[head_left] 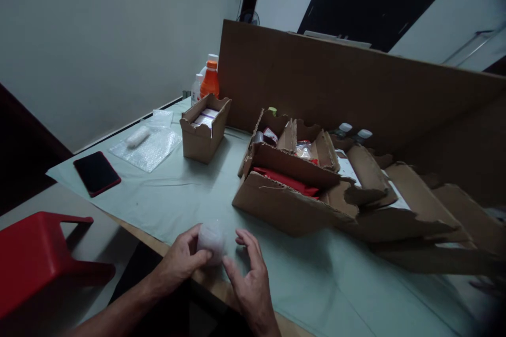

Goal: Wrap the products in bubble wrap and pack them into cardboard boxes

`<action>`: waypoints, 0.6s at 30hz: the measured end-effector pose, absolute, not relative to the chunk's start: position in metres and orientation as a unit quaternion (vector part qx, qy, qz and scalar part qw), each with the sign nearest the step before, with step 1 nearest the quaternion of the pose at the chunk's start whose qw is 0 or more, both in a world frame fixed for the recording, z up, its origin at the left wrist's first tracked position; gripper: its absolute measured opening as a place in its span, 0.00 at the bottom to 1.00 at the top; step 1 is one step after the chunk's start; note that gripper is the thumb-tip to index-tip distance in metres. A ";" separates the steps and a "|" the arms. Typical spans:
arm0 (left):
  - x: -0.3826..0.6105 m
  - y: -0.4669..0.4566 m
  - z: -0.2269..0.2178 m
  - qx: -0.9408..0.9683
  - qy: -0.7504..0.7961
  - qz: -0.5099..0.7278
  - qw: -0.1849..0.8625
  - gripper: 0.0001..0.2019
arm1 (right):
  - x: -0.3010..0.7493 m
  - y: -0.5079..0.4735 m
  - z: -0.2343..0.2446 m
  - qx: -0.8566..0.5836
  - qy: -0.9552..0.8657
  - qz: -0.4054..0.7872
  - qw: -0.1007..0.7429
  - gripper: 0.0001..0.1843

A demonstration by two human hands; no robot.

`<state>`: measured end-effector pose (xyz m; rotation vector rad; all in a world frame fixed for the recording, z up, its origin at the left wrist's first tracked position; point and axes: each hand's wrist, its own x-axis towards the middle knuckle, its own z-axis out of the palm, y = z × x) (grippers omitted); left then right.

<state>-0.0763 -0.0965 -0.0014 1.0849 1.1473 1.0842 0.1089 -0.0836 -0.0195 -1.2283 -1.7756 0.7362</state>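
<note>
Over the table's front edge, my left hand (179, 260) grips a small whitish, translucent bundle (212, 239) that looks wrapped in bubble wrap. What is inside it cannot be made out. The thumb lies across the near side and the fingers go behind. Just to the right of the bundle is my right hand (252, 279), its fingers spread and curved, with nothing held. Its thumb tip comes close to the bundle; whether it touches is unclear.
A bubble wrap sheet (158, 145) with a wrapped roll (138, 137) lies at left, near a phone (97, 172). Cardboard bins (284, 210) with red packets (286, 181) stand at right. A small box (197, 145), bottles (210, 81) and a red stool (35, 258) are around.
</note>
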 end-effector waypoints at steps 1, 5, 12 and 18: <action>-0.075 -0.097 0.001 0.496 0.497 0.446 0.555 0.12 | 0.112 -0.083 -0.016 -0.480 -0.711 0.312 0.409 0.29; -0.068 -0.101 0.003 0.616 0.498 0.385 0.474 0.13 | 0.120 -0.082 0.001 -0.453 -0.746 0.322 0.367 0.34; -0.075 -0.082 0.017 0.696 0.481 0.395 0.358 0.26 | 0.150 -0.082 0.011 -0.458 -0.785 0.251 0.334 0.04; -0.057 -0.004 0.064 0.726 0.470 0.487 0.121 0.31 | 0.186 -0.081 0.034 -0.451 -0.795 0.253 0.318 0.04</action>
